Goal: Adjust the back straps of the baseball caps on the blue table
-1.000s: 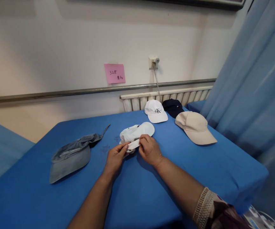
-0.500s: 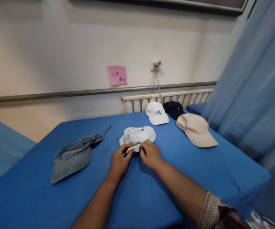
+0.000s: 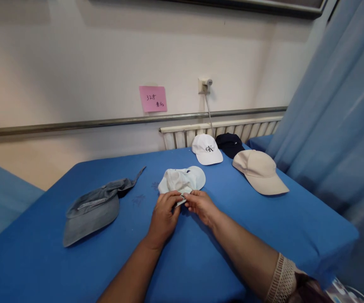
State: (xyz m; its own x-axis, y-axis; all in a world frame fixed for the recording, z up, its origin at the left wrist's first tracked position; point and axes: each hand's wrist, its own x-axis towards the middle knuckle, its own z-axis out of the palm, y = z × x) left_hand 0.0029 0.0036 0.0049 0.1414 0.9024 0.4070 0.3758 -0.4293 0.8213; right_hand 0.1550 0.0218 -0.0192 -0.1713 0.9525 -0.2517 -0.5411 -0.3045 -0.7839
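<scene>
A pale mint baseball cap (image 3: pixel 177 179) lies on the blue-covered table (image 3: pixel 200 261), its brim pointing to the right and away from me. My left hand (image 3: pixel 166 212) pinches the near edge of the cap, where a light strap shows between the fingers. Close beside it, my right hand (image 3: pixel 202 205) is closed on the same strap with thumb and fingertips. The fingers hide most of the strap and any buckle on it. To the left rests a grey-blue cap (image 3: pixel 95 210) with its strap end trailing to the back.
At the back right sit a white cap (image 3: pixel 207 149) with dark letters, a navy cap (image 3: pixel 229 144) and a beige cap (image 3: pixel 260 170). A radiator (image 3: pixel 182 136) and a metal rail (image 3: pixel 106 123) run along the wall. Blue curtain (image 3: pixel 333 105) hangs at right.
My left hand has shifted slightly right and its fingers now cover more of the strap. My right hand has turned a little, fingertips lower. The cap stays in place.
</scene>
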